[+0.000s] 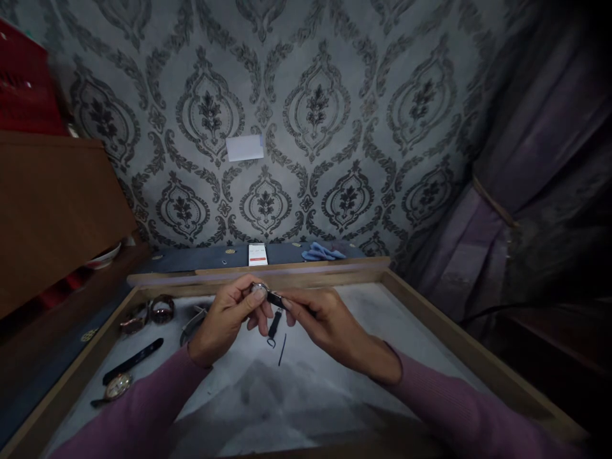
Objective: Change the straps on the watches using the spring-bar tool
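My left hand [232,312] pinches the round case of a wristwatch [259,291] between thumb and fingers, above the middle of the tray. A short black strap [275,299] reaches from the case to my right hand [329,319], whose fingers are closed on it. Just below my hands is another dark strap piece with a buckle [274,326]; whether it hangs or lies on the surface I cannot tell. Beside that, a thin dark stick [282,349] lies on the pale tray bottom. The fingertips partly cover the case and the strap end.
A wood-edged tray [258,273] surrounds the work. Inside it at left lie a watch with a black strap [118,385] and several others, including a dark round one [162,308]. Behind the rim are a phone [257,254] and a blue cloth [322,252]. A curtain [497,191] hangs at right.
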`<move>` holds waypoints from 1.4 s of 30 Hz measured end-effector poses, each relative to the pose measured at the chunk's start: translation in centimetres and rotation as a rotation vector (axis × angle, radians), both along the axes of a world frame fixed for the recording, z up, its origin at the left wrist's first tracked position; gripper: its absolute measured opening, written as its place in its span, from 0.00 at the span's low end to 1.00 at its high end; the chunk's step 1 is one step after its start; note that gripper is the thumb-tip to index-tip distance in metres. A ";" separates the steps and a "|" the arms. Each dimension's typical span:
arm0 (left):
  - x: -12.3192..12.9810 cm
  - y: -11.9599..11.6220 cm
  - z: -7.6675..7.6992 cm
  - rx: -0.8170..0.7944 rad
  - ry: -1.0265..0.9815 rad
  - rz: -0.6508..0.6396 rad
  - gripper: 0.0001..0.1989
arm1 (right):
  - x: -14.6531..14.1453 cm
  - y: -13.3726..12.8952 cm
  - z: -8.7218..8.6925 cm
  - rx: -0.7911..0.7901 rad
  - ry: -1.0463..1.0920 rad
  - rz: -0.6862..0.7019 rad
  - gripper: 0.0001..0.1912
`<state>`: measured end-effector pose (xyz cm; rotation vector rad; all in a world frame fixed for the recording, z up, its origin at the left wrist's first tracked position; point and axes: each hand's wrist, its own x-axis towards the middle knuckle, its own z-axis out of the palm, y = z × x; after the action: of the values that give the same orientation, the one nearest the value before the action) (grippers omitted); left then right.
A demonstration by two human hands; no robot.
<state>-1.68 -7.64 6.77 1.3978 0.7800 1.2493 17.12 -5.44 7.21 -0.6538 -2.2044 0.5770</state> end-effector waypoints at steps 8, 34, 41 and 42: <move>0.6 -0.1 0.0 -0.135 -0.127 0.027 0.16 | 0.0 0.0 0.1 0.138 -0.006 -0.008 0.16; 1.0 -0.6 -0.2 -0.191 -0.238 0.015 0.17 | -0.6 -0.3 -1.0 0.101 0.113 -0.020 0.15; 1.1 -0.7 -0.2 -0.180 -0.222 0.019 0.17 | -0.6 0.0 -1.3 0.084 0.142 -0.003 0.16; 1.0 -0.7 -0.2 -0.179 -0.222 0.018 0.17 | -0.6 0.0 -1.3 0.087 0.144 0.002 0.16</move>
<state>-0.64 -8.31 6.60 1.0896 0.7320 1.2896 16.52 -5.45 5.91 -0.5472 -2.0836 0.5102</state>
